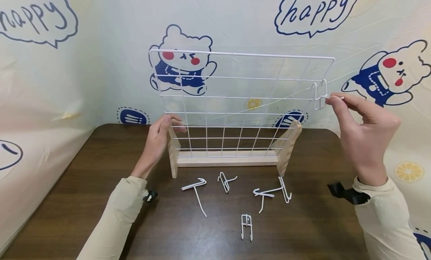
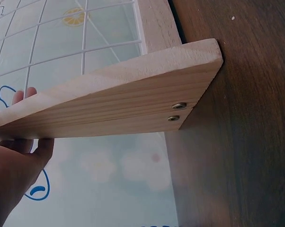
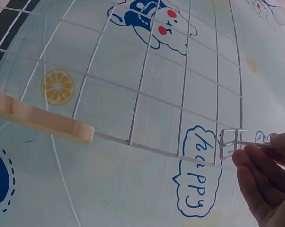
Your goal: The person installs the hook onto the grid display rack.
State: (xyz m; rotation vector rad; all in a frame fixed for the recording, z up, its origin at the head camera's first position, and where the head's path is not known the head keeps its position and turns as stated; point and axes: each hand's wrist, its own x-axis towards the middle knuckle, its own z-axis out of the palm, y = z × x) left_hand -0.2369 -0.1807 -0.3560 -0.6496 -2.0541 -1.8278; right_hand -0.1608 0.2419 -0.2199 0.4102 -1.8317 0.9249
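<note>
A white wire grid [image 1: 242, 54] stands upright in a light wooden stand [image 1: 227, 162]. My left hand [image 1: 156, 136] grips the stand's left side panel [image 2: 128, 101], with the thumb on the outer face and the fingertips showing past the other side. Out at the grid's right edge, my right hand [image 1: 368, 129] pinches the prong of a white wire hook [image 1: 321, 97] between thumb and fingers. In the right wrist view the hook's frame overlaps the grid's corner wires; whether it has caught on a wire I cannot tell.
Several more white hooks lie on the brown table in front of the stand: one at left [image 1: 198, 200], one near the middle [image 1: 224, 183], two touching or overlapping at right [image 1: 263, 194], and one closest [image 1: 246, 226]. Behind hangs a printed cloth [image 1: 118, 80].
</note>
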